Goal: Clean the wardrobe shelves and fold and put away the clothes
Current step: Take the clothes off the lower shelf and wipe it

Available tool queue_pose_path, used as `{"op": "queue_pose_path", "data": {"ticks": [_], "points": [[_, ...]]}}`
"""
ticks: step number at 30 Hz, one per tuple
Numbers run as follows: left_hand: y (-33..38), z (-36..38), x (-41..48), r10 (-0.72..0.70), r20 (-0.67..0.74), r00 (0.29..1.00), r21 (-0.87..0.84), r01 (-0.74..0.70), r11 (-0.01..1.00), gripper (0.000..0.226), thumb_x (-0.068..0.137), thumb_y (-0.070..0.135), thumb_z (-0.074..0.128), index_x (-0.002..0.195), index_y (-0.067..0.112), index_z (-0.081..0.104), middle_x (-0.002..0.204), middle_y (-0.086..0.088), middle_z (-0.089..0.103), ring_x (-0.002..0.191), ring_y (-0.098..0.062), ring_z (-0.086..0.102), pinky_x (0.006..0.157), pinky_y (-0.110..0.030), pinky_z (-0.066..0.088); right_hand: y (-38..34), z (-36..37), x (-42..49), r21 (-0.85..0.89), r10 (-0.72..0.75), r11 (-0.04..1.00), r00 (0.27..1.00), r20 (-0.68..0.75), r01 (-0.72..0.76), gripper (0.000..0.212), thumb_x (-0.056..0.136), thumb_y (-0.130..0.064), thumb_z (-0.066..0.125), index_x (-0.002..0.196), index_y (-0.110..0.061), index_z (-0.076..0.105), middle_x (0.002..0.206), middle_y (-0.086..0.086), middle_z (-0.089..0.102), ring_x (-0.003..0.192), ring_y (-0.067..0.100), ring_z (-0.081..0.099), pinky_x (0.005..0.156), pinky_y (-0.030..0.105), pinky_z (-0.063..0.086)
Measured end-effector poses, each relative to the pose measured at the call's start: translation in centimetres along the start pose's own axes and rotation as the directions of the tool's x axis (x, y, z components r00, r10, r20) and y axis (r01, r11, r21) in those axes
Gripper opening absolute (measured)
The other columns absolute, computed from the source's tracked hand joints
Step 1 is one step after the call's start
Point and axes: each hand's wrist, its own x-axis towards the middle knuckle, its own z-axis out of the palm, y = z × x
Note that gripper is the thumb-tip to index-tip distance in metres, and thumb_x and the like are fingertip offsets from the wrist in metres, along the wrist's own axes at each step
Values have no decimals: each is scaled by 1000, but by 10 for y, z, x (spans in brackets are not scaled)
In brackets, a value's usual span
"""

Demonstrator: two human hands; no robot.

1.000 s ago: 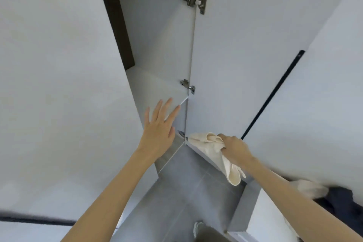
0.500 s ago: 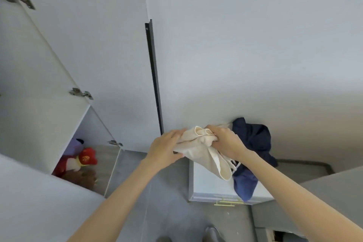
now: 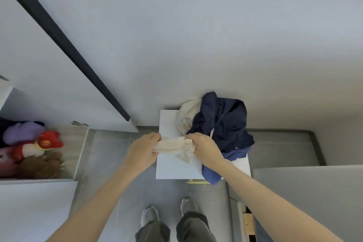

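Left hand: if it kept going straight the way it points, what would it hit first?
Beyond the cream cloth it grips, the left hand would probably meet the right hand, then the navy clothes; depth is unclear.

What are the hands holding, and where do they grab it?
A cream cloth. The left hand grips one end and the right hand grips the other, bunched end.

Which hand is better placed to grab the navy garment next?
Right, likely. The right hand is right beside the navy garment on the white cabinet, while the left hand is over the cabinet's opposite edge. Both grip the cream cloth, so it must release first.
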Motion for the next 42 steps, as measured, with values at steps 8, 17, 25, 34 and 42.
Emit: {"op": "queue_pose_path", "data": {"ticks": [8, 17, 25, 34, 42], "points": [[-28, 112, 14, 55, -37, 998, 193, -47, 980, 65, 45, -3, 88, 105, 9, 64, 124, -6, 64, 110, -34, 64, 73, -43, 59, 83, 93, 31, -46, -130, 989, 968, 216, 143, 76, 76, 20, 38, 136, -25, 49, 157, -6, 29, 131, 19, 45, 86, 28, 44], [-45, 232, -4, -15, 231, 973, 317, -61, 947, 57, 29, -7, 92, 69, 16, 59, 140, -10, 53, 121, -45, 53, 90, -61, 49, 149, 180, 24, -357, -52, 902, 884, 465, 241, 76, 88, 11, 46, 146, -35, 32, 162, -14, 7, 149, 17, 10, 69, 27, 41], [-39, 250, 20, -79, 249, 965, 295, 2, 955, 41, 83, 7, 70, 119, 14, 51, 159, -3, -17, 144, -46, 8, 116, -54, 23, 146, 166, 19, -239, -205, 939, 961, 186, 247, 79, 65, 15, 63, 133, -24, 52, 150, 6, 40, 126, 24, 52, 48, 15, 34], [-39, 234, 37, -108, 377, 920, -218, 202, 955, 48, 81, 55, 66, 110, 19, 52, 161, 8, 6, 146, -39, -12, 115, -59, 6, 128, 75, 35, -103, -138, 989, 910, -391, 106, 42, 86, 5, 53, 120, -19, 60, 122, -5, 45, 98, 12, 51, 63, 17, 43], [-32, 250, 58, -118, 120, 986, -9, 120, 993, 64, 58, 37, 90, 117, 39, 66, 141, 0, 52, 113, -37, 53, 81, -51, 49, 139, 69, 84, 330, 388, 908, 811, -438, -257, 71, 82, -46, 70, 140, -31, 31, 129, -10, 45, 110, 14, 53, 79, 36, 50]]}}
